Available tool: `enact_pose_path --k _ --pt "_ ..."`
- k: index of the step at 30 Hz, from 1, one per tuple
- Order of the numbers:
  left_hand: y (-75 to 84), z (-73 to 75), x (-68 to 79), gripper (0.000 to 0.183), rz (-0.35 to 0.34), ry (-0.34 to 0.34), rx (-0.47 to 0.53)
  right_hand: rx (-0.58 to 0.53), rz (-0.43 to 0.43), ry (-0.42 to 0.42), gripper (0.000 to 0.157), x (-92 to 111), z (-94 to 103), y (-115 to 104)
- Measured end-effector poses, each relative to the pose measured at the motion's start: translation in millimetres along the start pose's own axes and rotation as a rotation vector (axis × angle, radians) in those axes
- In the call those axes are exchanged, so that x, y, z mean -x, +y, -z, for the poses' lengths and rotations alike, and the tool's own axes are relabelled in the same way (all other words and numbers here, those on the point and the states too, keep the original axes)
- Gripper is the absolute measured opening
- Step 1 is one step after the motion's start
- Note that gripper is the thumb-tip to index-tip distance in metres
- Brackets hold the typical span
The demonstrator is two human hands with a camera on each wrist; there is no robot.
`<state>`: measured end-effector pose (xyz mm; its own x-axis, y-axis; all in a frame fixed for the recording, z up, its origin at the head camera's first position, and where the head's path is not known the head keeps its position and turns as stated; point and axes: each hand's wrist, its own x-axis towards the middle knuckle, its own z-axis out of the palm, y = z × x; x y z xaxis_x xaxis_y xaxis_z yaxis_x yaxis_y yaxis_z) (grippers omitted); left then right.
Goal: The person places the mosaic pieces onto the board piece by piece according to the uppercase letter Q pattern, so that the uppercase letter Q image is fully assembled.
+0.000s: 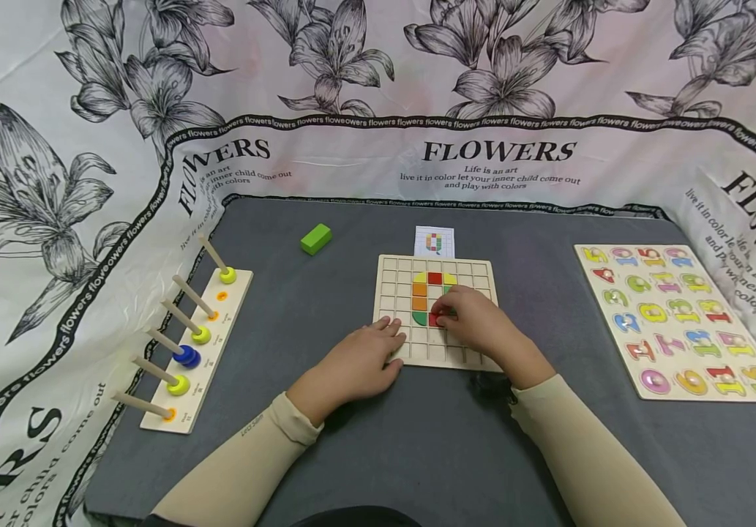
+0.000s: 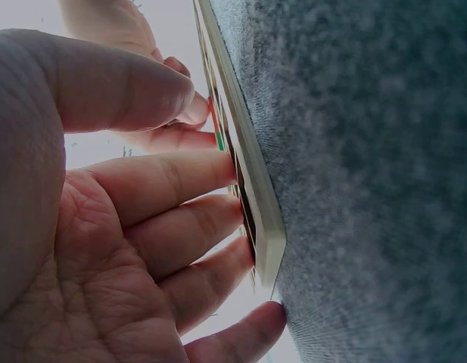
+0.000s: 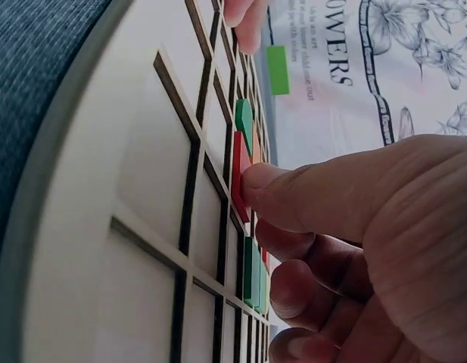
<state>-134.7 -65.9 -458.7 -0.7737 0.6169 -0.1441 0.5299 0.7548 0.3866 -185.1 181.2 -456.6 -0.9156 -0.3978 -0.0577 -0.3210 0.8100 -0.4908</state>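
Observation:
A wooden grid board (image 1: 476, 277) lies on the table with coloured tiles set in its cells. Yellow corners flank a red tile (image 1: 435, 279) at the top, orange tiles (image 1: 420, 296) run down the left, and a green rounded tile (image 1: 420, 318) sits lower left. My right hand (image 1: 479, 318) reaches over the board and pinches a lower red square tile (image 3: 239, 178), its thumb tip against the tile in the right wrist view. This hand hides part of the pattern's right side. My left hand (image 1: 361, 359) rests its extended fingers on the board's left edge.
A pattern card (image 1: 435, 241) lies behind the board. Farther left are a green block (image 1: 316, 239) and a pegboard (image 1: 186, 406) with yellow, blue and orange rings. On the right lies a number puzzle board (image 1: 674, 366). Flower-printed cloth (image 1: 351, 161) surrounds the table.

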Motion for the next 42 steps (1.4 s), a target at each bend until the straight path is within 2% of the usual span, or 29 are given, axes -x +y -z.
enact_pose_path --k 5,14,16,18,23,26,30,35,42 --pt "0.4 -0.7 -0.4 0.052 -0.003 -0.004 -0.002 -0.006 0.003 0.015 0.014 4 10.0 3" --pt "1.4 0.5 -0.9 0.054 0.01 -0.029 0.001 -0.015 -0.106 0.177 0.023 34 73.2 28" --pt "1.6 0.8 -0.5 0.054 0.013 -0.03 0.001 -0.024 -0.136 0.177 0.024 43 83.0 36" --pt "1.2 0.8 -0.3 0.054 0.012 -0.028 -0.001 -0.026 -0.168 0.142 0.026 51 88.6 44" --pt "-0.7 0.2 0.7 0.053 0.005 -0.016 -0.009 -0.022 -0.194 -0.012 0.027 65 87.6 62" --pt "-0.8 0.5 1.2 0.053 0.005 -0.014 -0.005 -0.033 -0.18 -0.095 0.022 72 80.8 69" --pt "0.5 1.1 1.5 0.053 0.003 -0.013 0.002 -0.062 -0.184 -0.19 0.025 85 69.9 73" --pt "0.8 0.6 1.2 0.053 0.001 -0.013 0.004 -0.064 -0.194 -0.191 0.026 96 59.9 69" --pt "0.0 -1.2 0.1 0.053 -0.009 -0.003 0.004 -0.003 -0.229 -0.148 0.022 98 58.8 67"
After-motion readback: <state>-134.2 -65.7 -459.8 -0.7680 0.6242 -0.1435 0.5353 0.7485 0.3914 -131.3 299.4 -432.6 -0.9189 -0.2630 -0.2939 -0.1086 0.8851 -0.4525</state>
